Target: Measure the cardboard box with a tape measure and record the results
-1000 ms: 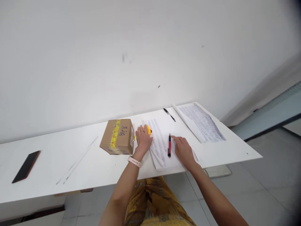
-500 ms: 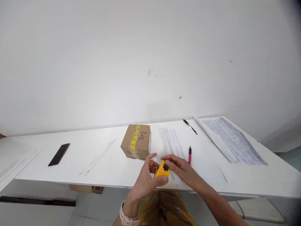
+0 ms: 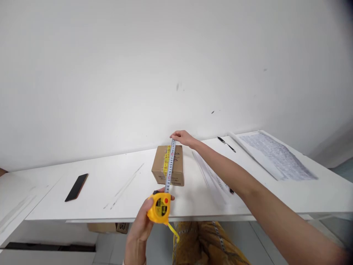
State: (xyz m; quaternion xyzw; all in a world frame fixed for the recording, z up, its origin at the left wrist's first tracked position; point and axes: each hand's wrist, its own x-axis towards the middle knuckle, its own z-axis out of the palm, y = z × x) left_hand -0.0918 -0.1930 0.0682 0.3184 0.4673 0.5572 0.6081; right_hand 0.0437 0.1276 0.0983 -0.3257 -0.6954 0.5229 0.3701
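Observation:
My left hand [image 3: 143,217] is closed around the yellow case of a tape measure [image 3: 159,208], near the front edge of the table. A yellow wrist strap hangs from the case. The metal blade [image 3: 170,165] is drawn out away from me, over the top of a small cardboard box [image 3: 159,162] with yellow tape and black handwriting. At the blade's far end, beyond the box's back edge, my right hand [image 3: 182,137] pinches the tip. The blade hides part of the box's top.
A dark, flat rectangular object [image 3: 76,187] lies on the white table [image 3: 96,176] to the left. Printed sheets [image 3: 213,180] sit right of the box, partly under my right forearm. Farther right are a black pen [image 3: 226,144] and a written sheet [image 3: 275,154]. Another cardboard box [image 3: 103,228] stands below the table.
The tape's blade has been pulled out over the box. My right hand moved forward to the box's far side; my left hand moved left with the case. The view has shifted slightly.

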